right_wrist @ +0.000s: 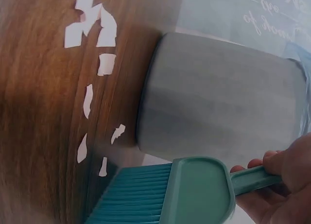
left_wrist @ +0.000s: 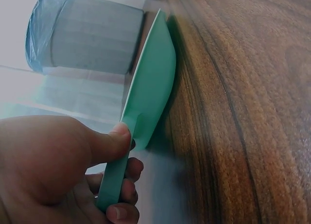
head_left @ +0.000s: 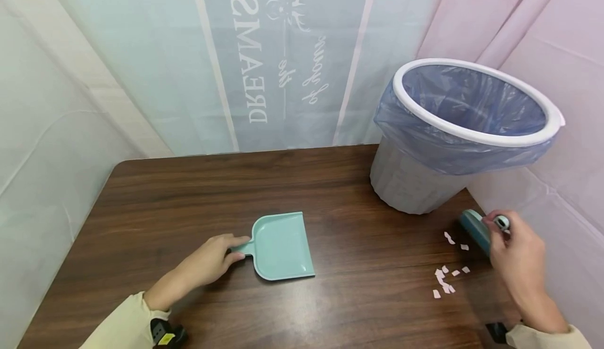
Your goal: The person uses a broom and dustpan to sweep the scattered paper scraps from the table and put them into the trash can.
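My left hand (head_left: 207, 261) grips the handle of a mint-green dustpan (head_left: 283, 247), its flat edge facing right, low over the middle of the table. In the left wrist view, thumb and fingers wrap the dustpan's handle (left_wrist: 114, 180). At the right, my right hand (head_left: 518, 254) holds a small green hand brush (head_left: 475, 231) by its handle. The brush's teal bristles (right_wrist: 133, 192) point toward the tabletop in the right wrist view. Several white paper scraps (head_left: 443, 280) lie scattered on the wood just left of the brush.
A grey trash bin (head_left: 406, 176) lined with a blue plastic bag and topped by a white rim (head_left: 476, 137) stands at the table's back right. Printed cloth (head_left: 283, 76) hangs behind the brown wooden table (head_left: 198, 192); pale curtains flank both sides.
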A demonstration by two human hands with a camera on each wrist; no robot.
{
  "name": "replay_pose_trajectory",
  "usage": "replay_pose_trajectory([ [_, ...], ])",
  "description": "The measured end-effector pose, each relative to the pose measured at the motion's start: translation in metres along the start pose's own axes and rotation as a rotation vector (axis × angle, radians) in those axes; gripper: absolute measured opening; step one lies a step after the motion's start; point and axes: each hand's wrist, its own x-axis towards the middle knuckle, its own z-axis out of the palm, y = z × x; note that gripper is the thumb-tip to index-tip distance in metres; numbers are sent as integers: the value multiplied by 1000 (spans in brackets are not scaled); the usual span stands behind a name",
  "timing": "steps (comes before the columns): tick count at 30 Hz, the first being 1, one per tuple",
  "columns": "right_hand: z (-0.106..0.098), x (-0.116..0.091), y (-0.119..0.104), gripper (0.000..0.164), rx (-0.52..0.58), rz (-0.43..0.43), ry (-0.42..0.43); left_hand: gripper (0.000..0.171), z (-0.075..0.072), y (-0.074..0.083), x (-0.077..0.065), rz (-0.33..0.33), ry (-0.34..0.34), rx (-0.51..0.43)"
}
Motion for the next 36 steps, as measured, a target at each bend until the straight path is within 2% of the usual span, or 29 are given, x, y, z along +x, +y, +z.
replay_pose_trajectory([
  [9, 0, -3, -12, 18, 5, -87, -68, 40, 1, -1, 1, -3, 2, -4],
  [24, -3, -16, -57, 21, 24, -52, -208, 41, 1, -2, 1, -21, -15, -11],
  [28, 2, -19, -68, 23, 43, -61, -212, 41, 0, -1, 0, -25, -24, -18],
  [36, 17, -23, -89, 26, 105, -136, -189, 41, -1, 0, 1, -27, -37, -22],
])
